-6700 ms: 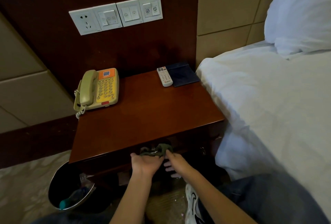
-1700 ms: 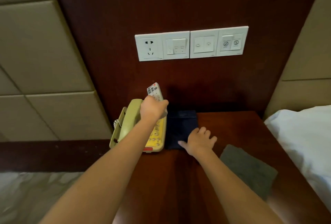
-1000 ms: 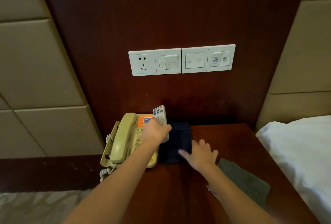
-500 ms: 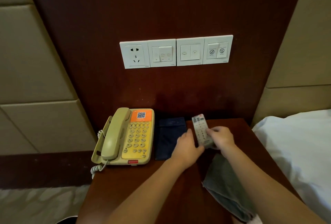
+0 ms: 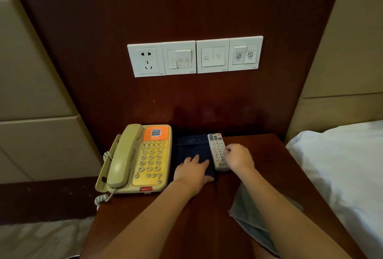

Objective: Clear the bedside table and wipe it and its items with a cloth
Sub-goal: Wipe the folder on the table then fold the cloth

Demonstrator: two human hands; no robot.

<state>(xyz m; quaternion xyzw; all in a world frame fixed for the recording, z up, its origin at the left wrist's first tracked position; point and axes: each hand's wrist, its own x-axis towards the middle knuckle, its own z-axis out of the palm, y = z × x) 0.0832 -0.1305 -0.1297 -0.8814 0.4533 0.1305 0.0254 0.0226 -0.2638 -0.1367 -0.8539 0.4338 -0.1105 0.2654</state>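
Note:
On the dark wooden bedside table (image 5: 259,155) lie a beige and yellow phone (image 5: 136,159) at the left, a dark blue folder (image 5: 190,144) in the middle and a white remote (image 5: 216,151) at the folder's right edge. My left hand (image 5: 192,171) rests flat on the folder with straight fingers. My right hand (image 5: 238,158) has its fingers curled on the right side of the remote, which lies on the table. A grey cloth (image 5: 248,215) lies under my right forearm near the table's front right.
A white row of a socket and switches (image 5: 194,57) sits on the wood wall panel above the table. The white bed (image 5: 339,171) borders the table on the right. Padded beige wall panels flank the wood panel. Patterned floor shows at lower left.
The remote went from my left hand to my right and now lies on the table beside the folder. My left hand moved onto the folder.

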